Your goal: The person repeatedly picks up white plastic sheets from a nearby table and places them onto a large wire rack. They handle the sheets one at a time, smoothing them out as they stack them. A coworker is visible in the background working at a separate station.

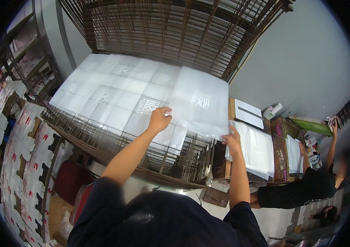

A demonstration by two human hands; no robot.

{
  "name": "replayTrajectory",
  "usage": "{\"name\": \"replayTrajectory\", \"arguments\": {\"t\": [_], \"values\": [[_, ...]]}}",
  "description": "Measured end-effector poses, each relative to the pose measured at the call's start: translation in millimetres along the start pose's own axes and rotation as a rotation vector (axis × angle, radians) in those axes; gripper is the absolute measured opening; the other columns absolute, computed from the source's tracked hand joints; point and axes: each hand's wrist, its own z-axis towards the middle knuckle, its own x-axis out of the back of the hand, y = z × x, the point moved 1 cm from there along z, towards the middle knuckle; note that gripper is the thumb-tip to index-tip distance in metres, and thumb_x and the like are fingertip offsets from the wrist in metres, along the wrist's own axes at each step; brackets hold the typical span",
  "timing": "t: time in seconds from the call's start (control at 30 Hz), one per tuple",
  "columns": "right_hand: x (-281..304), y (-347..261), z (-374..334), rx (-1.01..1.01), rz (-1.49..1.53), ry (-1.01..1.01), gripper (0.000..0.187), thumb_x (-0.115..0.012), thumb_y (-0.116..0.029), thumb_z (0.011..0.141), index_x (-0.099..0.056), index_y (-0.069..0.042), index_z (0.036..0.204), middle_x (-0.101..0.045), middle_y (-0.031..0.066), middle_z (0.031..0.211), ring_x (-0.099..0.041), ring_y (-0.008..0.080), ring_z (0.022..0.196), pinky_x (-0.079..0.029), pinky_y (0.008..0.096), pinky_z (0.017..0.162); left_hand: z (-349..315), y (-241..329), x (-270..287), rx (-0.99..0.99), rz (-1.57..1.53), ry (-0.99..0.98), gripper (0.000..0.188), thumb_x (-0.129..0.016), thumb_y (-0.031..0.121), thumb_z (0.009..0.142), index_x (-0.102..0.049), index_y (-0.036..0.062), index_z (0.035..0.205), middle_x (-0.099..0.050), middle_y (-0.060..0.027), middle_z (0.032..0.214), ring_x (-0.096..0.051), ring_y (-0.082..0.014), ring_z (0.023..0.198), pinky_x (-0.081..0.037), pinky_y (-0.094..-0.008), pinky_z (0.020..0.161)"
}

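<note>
A translucent plastic sheet (201, 86) with a white printed mark lies over the right end of a wire rack shelf. My left hand (159, 119) is closed in a pinch at its near left edge. At its near right corner, my right hand (232, 140) has thumb and fingers closed on the plastic, with the index finger stretched upward. More printed translucent sheets (111, 88) cover the shelf to the left, overlapping one another. Their marks are white too.
Raised wire shelves (154, 31) tilt up behind the rack (113, 142). On the right, a stack of translucent sheets (255, 150) rests on a table beside a white board (247, 112). A co-worker (302, 187) in dark clothes handles a green-edged frame (312, 124). A red chair (74, 181) stands lower left.
</note>
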Motion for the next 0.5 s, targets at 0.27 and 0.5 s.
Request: {"name": "replayTrajectory", "arguments": {"t": [0.27,0.5], "values": [[-20.2,10.6,9.8,0.013,-0.089,0.044,0.061,-0.054,0.005,0.073,-0.037,-0.004,0.131,-0.054,0.0073,0.082,-0.055,0.0152,0.07,-0.047,0.0267,0.054,14.6,-13.5,1.8,-0.041,0.186,0.057,0.016,-0.063,0.01,0.07,-0.067,0.0032,0.084,-0.065,-0.0172,0.088,-0.063,-0.0309,0.079,-0.05,-0.0372,0.074],[-26.8,15.1,22.3,0.036,-0.134,0.066,0.047,-0.055,0.004,0.074,-0.049,-0.004,0.12,-0.054,0.0061,0.079,-0.056,0.0155,0.071,-0.047,0.0272,0.054,18.8,-17.2,5.8,-0.038,0.257,0.068,0.015,-0.065,0.01,0.07,-0.067,0.0032,0.083,-0.064,-0.0168,0.086,-0.063,-0.0309,0.08,-0.05,-0.0382,0.074]]}}
